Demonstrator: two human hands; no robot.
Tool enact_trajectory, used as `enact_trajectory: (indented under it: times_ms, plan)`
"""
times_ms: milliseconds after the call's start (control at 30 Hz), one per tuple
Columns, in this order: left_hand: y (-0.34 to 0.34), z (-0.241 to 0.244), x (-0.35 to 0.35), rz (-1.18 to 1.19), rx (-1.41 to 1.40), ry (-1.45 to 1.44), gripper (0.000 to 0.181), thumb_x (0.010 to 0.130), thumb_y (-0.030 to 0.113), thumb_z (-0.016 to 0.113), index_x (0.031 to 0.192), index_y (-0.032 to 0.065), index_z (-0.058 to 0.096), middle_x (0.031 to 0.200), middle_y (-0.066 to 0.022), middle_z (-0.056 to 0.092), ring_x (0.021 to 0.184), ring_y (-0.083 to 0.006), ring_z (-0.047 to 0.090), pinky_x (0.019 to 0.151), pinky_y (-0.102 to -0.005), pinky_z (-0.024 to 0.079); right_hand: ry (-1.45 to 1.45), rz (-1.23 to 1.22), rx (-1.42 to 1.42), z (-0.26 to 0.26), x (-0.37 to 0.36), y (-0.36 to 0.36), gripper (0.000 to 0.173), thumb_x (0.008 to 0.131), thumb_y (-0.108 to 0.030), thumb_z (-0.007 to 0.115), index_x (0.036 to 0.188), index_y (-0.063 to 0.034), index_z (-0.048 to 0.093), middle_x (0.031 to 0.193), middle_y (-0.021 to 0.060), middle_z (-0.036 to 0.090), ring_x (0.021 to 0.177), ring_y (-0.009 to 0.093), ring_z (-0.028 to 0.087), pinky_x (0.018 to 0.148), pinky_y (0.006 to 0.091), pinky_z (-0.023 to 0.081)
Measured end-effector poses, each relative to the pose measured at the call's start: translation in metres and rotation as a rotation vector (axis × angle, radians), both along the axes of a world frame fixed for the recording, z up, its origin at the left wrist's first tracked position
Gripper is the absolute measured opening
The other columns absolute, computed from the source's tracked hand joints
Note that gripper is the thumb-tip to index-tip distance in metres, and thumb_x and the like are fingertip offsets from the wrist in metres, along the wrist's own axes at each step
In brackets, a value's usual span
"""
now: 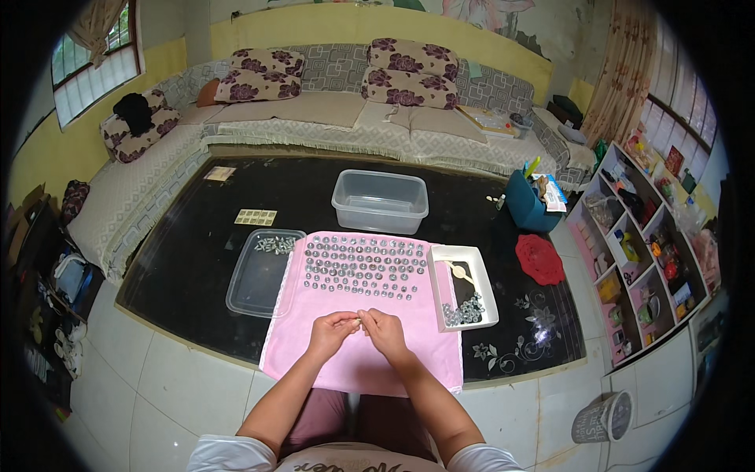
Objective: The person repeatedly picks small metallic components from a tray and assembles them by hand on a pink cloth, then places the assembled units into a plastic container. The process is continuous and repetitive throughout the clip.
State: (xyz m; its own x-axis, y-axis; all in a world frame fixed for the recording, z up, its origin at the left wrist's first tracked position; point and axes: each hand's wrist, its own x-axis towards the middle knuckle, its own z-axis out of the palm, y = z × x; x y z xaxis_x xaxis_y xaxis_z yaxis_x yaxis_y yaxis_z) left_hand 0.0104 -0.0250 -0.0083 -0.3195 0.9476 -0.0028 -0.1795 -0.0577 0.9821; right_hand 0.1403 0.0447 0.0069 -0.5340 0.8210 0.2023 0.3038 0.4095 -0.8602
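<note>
My left hand (pixel 331 334) and my right hand (pixel 381 334) meet fingertip to fingertip above a pink cloth (pixel 330 360). Pinched between them is a small part (pixel 358 321), mostly hidden by the fingers. Beyond the hands, small round metallic pieces (pixel 360 259) stand in several rows on the cloth. A shallow transparent plastic lid (pixel 253 295) on the left holds a heap of small metal fittings (pixel 275 245) at its far end. On the right, a white cardboard box (pixel 437 295) contains loose round pieces (pixel 465 311) and a pale spoon-like item (pixel 459 271).
A transparent plastic tub (pixel 380 203) stands behind the cloth on the black table (pixel 295 183). Farther right are a teal container (pixel 527 200) and a red mat (pixel 539 259). A sticker sheet (pixel 255 217) lies left. Shelves (pixel 643 259) and a wastebasket (pixel 603 418) flank the right side.
</note>
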Motion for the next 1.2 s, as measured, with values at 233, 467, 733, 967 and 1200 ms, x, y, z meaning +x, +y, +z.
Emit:
enact_trajectory:
  times_ms: [233, 467, 733, 967, 1200]
  plan:
    - [0.001, -0.004, -0.001, -0.004, -0.010, -0.012, 0.016, 0.082, 0.001, 0.058, 0.096, -0.0062, 0.060, 0.084, -0.0096, 0.062, 0.073, -0.0128, 0.059, 0.070, -0.0235, 0.050, -0.032, 0.025, 0.016, 0.003, 0.002, 0.000, 0.039, 0.089, -0.032, 0.048, 0.065, -0.0024, 0.057, 0.053, 0.0075, 0.056, 0.046, 0.016, 0.054, 0.045, 0.0285, 0.041]
    - [0.000, -0.001, -0.002, -0.011, 0.005, -0.033, 0.016, 0.082, 0.001, 0.057, 0.097, -0.0063, 0.060, 0.085, -0.0097, 0.063, 0.075, -0.0131, 0.060, 0.071, -0.0238, 0.051, 0.148, -0.024, -0.109, -0.002, 0.002, -0.002, 0.020, 0.084, -0.017, 0.056, 0.071, -0.0022, 0.058, 0.058, 0.0033, 0.056, 0.051, 0.008, 0.052, 0.047, 0.0222, 0.040]
    - [-0.001, 0.006, 0.001, -0.007, 0.025, -0.068, 0.016, 0.082, 0.001, 0.058, 0.096, -0.0068, 0.060, 0.084, -0.0104, 0.063, 0.072, -0.0126, 0.060, 0.068, -0.0231, 0.051, 0.406, 0.154, -0.158, 0.000, 0.006, -0.002, 0.014, 0.080, -0.005, 0.062, 0.093, -0.0004, 0.058, 0.075, 0.0041, 0.063, 0.065, 0.005, 0.056, 0.057, 0.0171, 0.044]
    - [0.001, 0.005, 0.000, 0.013, 0.033, -0.066, 0.016, 0.082, 0.001, 0.058, 0.096, -0.0069, 0.060, 0.083, -0.0107, 0.063, 0.071, -0.0131, 0.060, 0.067, -0.0235, 0.051, 0.353, 0.118, -0.175, -0.005, 0.004, 0.000, 0.013, 0.081, -0.009, 0.062, 0.089, 0.0005, 0.058, 0.074, 0.0044, 0.063, 0.065, 0.006, 0.057, 0.057, 0.0182, 0.045]
    - [0.000, 0.006, 0.001, 0.015, 0.023, -0.064, 0.015, 0.081, 0.000, 0.058, 0.095, -0.0067, 0.060, 0.082, -0.0112, 0.063, 0.070, -0.0139, 0.060, 0.067, -0.0238, 0.051, 0.268, 0.078, -0.176, 0.000, 0.007, -0.001, 0.014, 0.082, -0.010, 0.061, 0.090, -0.0001, 0.056, 0.071, 0.0034, 0.061, 0.065, 0.006, 0.056, 0.057, 0.0190, 0.044]
